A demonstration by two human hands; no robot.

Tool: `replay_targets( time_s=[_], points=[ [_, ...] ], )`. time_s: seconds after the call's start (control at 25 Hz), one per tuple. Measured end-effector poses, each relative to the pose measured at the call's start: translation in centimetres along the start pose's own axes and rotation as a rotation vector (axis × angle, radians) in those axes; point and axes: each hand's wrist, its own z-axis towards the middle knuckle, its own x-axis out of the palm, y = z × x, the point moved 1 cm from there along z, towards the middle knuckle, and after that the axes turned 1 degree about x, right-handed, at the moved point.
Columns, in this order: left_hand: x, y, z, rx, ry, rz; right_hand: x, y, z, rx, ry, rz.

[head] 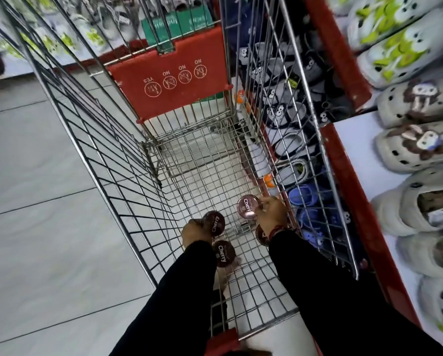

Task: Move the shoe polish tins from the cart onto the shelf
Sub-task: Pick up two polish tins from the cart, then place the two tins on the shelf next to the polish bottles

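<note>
Both my arms, in black sleeves, reach down into a wire shopping cart (128, 191). My left hand (194, 233) grips a dark round "Cherry" shoe polish tin (215, 223) near the cart floor. My right hand (273, 213) holds a pinkish "Cherry" tin (248, 207) by its rim, tilted up. A further dark tin (224, 253) lies on the cart floor below my left wrist. Another tin (262, 235) is half hidden under my right wrist. The white shelf (354, 147) with a red edge stands to the right of the cart.
The cart's red child-seat flap (169, 80) with warning icons stands at the far end. Rows of pale clogs (413, 147) fill the right shelf top, and dark and blue clogs (307, 209) sit on lower levels behind the cart's side. Grey tiled floor (35, 176) lies left.
</note>
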Motion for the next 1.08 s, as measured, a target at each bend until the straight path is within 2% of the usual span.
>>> replay_targets(
  time_s=[0.24,0.52,0.68,0.84,0.96,1.08],
  points=[
    [-3.0,-1.9,-4.6,0.0,-0.045,-0.216,-2.8,1.2,-3.8,0.132,0.039,0.406],
    [-7.7,-4.4,-14.6,0.202,-0.118,-0.462,-9.8,4.1,-13.1,0.016,-0.044,0.744],
    [-9.7,-5.9,-23.0,0.331,0.016,-0.787,-16.2,5.1,-20.9,-0.08,-0.095,1.036],
    [-11.3,-8.3,-31.6,0.535,0.176,-0.945,-24.0,5.0,-28.3,-0.221,-0.205,1.217],
    [-11.8,-10.3,-38.4,0.69,0.328,-0.967,-30.6,3.7,-34.0,-0.364,-0.309,1.376],
    [-11.7,-12.6,-44.8,0.865,0.417,-0.905,-36.5,1.7,-38.6,-0.5,-0.433,1.4]
  ],
)
